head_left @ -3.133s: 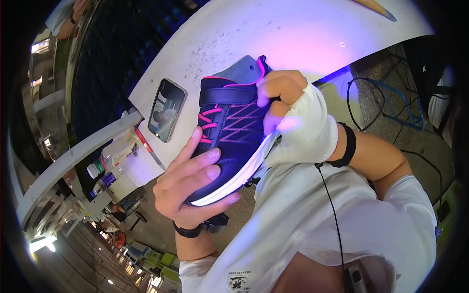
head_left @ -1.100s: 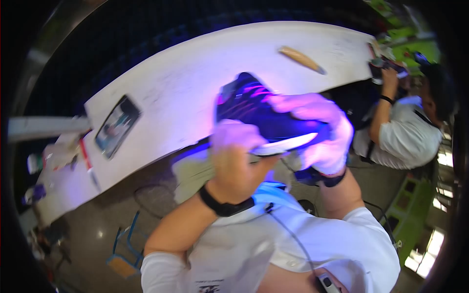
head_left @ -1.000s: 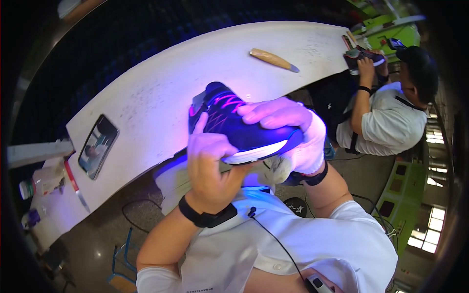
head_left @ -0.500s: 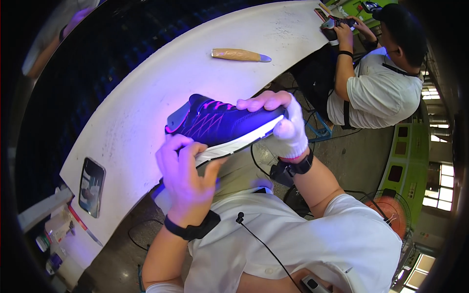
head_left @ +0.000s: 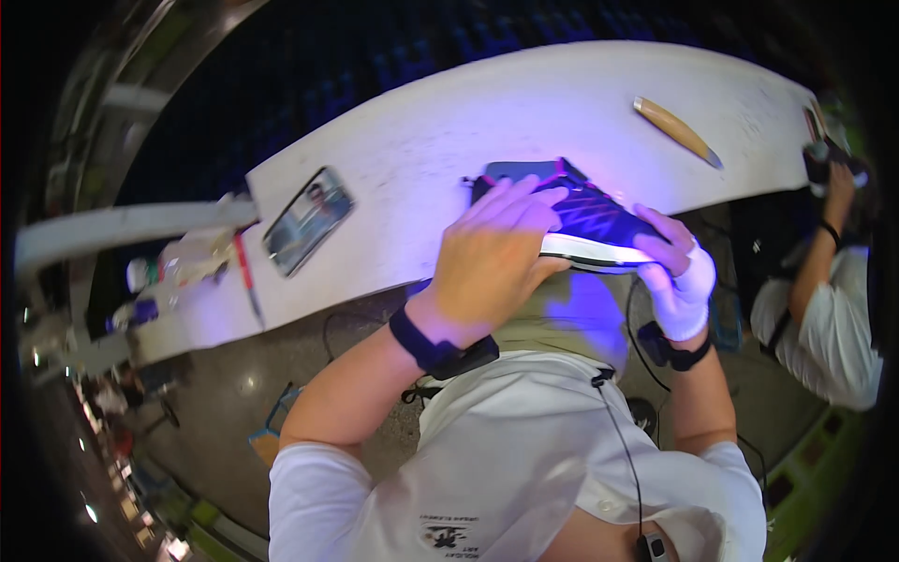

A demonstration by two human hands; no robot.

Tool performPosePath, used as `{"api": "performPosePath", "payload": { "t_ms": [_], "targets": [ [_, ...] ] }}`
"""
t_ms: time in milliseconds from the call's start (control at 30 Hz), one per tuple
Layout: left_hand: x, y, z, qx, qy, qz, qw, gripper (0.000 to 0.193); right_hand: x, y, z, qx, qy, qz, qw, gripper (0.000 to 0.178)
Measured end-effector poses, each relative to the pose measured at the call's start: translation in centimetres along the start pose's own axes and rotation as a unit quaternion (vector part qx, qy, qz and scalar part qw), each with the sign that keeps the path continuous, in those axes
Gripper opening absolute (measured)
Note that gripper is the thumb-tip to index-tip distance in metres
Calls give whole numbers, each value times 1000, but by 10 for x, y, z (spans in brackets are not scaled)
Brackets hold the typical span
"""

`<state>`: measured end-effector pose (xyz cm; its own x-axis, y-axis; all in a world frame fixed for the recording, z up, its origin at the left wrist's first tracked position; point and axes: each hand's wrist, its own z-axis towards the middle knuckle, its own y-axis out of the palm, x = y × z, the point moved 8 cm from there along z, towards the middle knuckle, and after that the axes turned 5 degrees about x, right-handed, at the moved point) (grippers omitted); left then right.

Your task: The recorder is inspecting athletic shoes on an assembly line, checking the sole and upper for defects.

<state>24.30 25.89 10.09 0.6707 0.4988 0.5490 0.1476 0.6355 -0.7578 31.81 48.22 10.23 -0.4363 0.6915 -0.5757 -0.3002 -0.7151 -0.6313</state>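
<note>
A long white worktop [head_left: 449,140] curves across the upper half of the view, its near edge running from lower left up to the right, with dark floor below it and a dark blue surface behind it. At that near edge lies a dark blue sneaker [head_left: 585,215] with pink laces and a white sole, lit by violet light, its sole facing the person and part of it overhanging the edge. The left hand [head_left: 496,253], bare with a black wristband, lies over the heel and middle of the shoe, its fingers [head_left: 524,201] spread and curled across the upper, gripping it. The right hand [head_left: 679,272], in a white glove that leaves the fingertips bare, closes on the toe end, its fingers [head_left: 660,229] wrapped over the top and the thumb under the sole. Left of the shoe, well apart, a phone [head_left: 307,218] lies flat on bare worktop, with small clutter [head_left: 201,262] near the left end. To the right and further back, a wooden-handled tool [head_left: 676,130] lies alone, with open surface between it and the shoe. At the far right another person [head_left: 824,290] in a white shirt sits beside the worktop's end.
</note>
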Motion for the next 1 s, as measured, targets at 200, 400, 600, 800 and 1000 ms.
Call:
{"api": "performPosePath", "payload": {
  "t_ms": [200, 400, 600, 800, 1000],
  "targets": [
    [-57, -47, -21, -42, -201, -232, 951, 84, 54, 16, 20, 49, 331, 151, 930, 47],
    [-8, -148, 20, 89, -44, -193, 976, 85, 18, 79, 77, -19, 224, 314, 922, 66],
    [-5, -109, 52, 10, -160, -245, 956, 87, -72, 38, 158, 9, -9, 215, 976, 58],
    [-12, -107, 60, -84, -175, -208, 959, 68, -60, 61, 174, 59, 36, 348, 935, 25],
    [-25, -108, 41, -42, -228, -229, 945, 58, -38, 100, 170, 88, 287, 750, 589, 38]
  ]
}}
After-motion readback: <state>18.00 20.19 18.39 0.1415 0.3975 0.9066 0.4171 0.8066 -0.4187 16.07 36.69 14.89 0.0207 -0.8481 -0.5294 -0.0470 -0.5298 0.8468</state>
